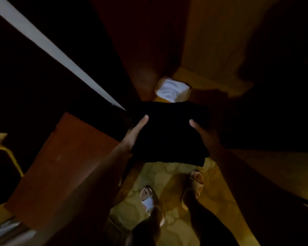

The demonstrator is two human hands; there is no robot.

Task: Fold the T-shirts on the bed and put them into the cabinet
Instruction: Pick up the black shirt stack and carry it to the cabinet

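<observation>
At frame bottom, slippered feet [171,194] stand on patterned floor [167,174]. Mid-frame, left hand [132,135] and right hand [203,134] grip a folded black T-shirt [169,134] by its sides, likely keeping it flat. Above, white folded cloth [172,91] lies in the wooden cabinet [212,50].

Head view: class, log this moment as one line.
hands: left, right hold folded black T-shirt | ahead: white folded cloth on wooden shelf

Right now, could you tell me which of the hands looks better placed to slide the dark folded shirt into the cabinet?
Neither clearly: the left hand and right hand each grip one side of the black shirt, facing the cabinet shelf with the white shirt. Probably both together.
</observation>
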